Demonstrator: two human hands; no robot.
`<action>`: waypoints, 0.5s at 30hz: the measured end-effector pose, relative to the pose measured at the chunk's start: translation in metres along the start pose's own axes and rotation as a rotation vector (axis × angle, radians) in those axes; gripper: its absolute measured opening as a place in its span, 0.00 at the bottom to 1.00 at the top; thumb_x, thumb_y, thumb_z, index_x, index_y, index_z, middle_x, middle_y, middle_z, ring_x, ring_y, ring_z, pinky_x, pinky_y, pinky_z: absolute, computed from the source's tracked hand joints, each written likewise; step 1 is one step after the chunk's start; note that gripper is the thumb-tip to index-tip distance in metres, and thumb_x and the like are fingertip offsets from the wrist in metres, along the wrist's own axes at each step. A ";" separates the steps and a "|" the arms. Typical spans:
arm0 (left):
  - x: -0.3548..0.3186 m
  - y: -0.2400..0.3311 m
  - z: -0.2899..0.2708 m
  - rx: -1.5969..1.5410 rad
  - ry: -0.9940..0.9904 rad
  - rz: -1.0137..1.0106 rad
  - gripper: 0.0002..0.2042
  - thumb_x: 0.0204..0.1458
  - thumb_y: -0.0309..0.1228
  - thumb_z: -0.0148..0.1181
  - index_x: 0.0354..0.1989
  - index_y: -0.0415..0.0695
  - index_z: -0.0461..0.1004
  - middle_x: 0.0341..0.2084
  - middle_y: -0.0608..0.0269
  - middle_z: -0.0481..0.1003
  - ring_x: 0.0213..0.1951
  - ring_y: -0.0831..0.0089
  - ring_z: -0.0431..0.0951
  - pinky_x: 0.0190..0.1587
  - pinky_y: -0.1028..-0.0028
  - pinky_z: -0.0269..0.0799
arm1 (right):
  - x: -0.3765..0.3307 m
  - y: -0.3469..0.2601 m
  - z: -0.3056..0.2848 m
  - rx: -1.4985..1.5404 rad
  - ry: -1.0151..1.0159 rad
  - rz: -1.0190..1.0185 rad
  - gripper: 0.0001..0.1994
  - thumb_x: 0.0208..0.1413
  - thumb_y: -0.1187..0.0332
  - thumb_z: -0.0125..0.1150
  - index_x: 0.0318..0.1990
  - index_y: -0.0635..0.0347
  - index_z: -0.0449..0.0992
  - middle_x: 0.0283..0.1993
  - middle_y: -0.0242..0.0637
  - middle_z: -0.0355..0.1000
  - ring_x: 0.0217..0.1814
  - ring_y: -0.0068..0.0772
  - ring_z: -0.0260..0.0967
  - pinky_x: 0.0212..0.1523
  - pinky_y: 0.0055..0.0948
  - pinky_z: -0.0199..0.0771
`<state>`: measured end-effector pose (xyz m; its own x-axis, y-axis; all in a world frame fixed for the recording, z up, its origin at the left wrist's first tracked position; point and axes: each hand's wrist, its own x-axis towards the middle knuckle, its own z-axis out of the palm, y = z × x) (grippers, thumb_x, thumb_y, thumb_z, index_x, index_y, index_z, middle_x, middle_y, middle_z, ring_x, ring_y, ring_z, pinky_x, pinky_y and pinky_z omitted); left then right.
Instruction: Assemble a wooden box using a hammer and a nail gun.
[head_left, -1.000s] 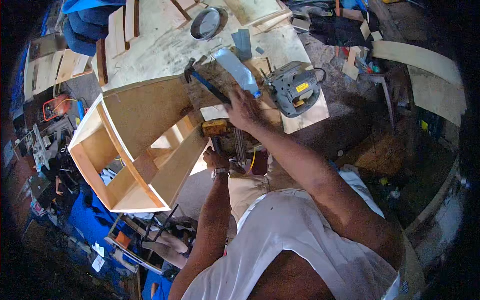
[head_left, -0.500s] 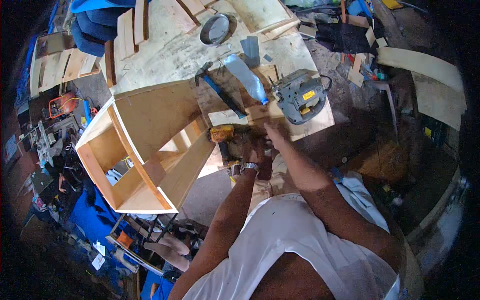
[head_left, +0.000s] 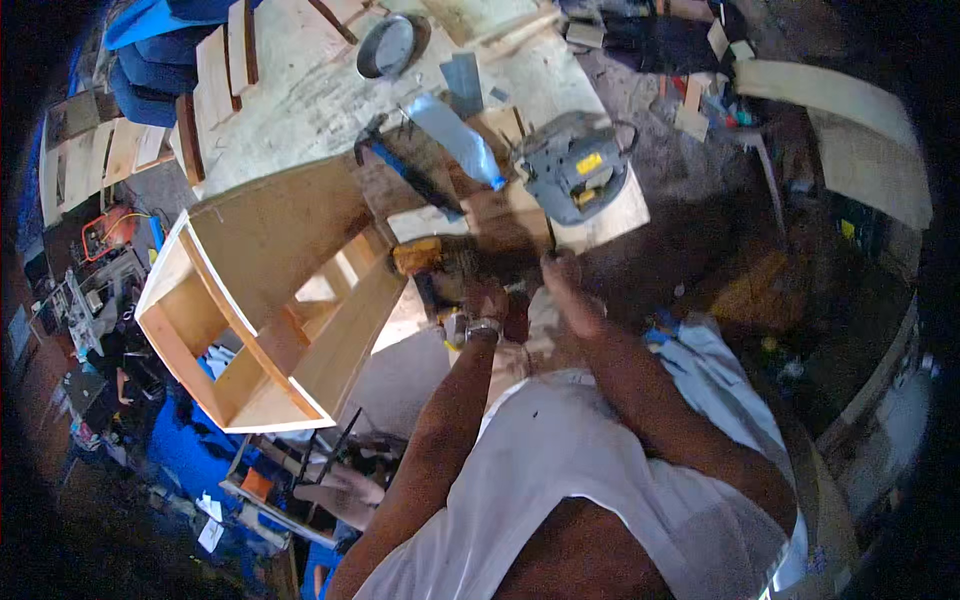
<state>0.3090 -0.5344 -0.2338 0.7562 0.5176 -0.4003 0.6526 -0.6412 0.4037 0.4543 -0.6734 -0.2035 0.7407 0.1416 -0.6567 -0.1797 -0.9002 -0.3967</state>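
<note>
My left hand (head_left: 487,297), below a wristwatch, is in deep shadow against the yellow and black cordless drill (head_left: 416,257). It seems closed on the drill near its chuck end, though the fingers barely show. To the right, my right hand (head_left: 566,282) is apart from the drill, its fingers pinched round a thin dark rod (head_left: 551,236) that points up. Just beyond the hands, a blue-handled hammer (head_left: 412,180), a clear plastic bottle (head_left: 452,138) with a blue cap and a grey jigsaw (head_left: 572,172) lie on the worktable (head_left: 290,110).
An open wooden cabinet frame (head_left: 270,340) stands at the left of the table. A round metal dish (head_left: 394,46) and wooden strips (head_left: 240,50) lie farther back. Blue stacked seats (head_left: 155,70) are at the far left. Wood offcuts (head_left: 692,120) litter the floor at the right.
My right hand has moved right, away from my left hand and the drill, and the thin rod now shows in its fingers. The whole view has shifted slightly.
</note>
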 end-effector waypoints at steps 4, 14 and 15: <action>-0.015 -0.010 0.017 -0.035 -0.304 -0.184 0.24 0.60 0.44 0.49 0.54 0.36 0.74 0.54 0.33 0.72 0.56 0.40 0.72 0.60 0.54 0.67 | 0.006 0.003 -0.008 -0.003 0.130 0.010 0.20 0.55 0.58 0.61 0.48 0.65 0.75 0.45 0.56 0.75 0.51 0.61 0.72 0.53 0.51 0.71; -0.026 -0.003 0.033 -0.121 0.174 0.165 0.18 0.63 0.40 0.47 0.55 0.46 0.75 0.43 0.53 0.79 0.46 0.56 0.77 0.53 0.55 0.70 | 0.024 0.006 -0.048 0.687 -0.301 0.314 0.25 0.56 0.54 0.66 0.56 0.57 0.72 0.54 0.41 0.73 0.54 0.41 0.72 0.50 0.43 0.74; -0.030 -0.016 0.040 -0.111 0.188 0.151 0.18 0.63 0.40 0.47 0.55 0.46 0.75 0.43 0.53 0.79 0.46 0.56 0.77 0.53 0.55 0.70 | 0.022 -0.009 -0.054 0.683 -0.319 0.301 0.25 0.56 0.54 0.66 0.56 0.57 0.72 0.54 0.41 0.73 0.54 0.41 0.72 0.50 0.43 0.74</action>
<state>0.2737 -0.5622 -0.2613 0.8339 0.5242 -0.1728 0.5254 -0.6581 0.5393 0.5074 -0.6847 -0.1800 0.3959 0.1374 -0.9079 -0.7738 -0.4825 -0.4105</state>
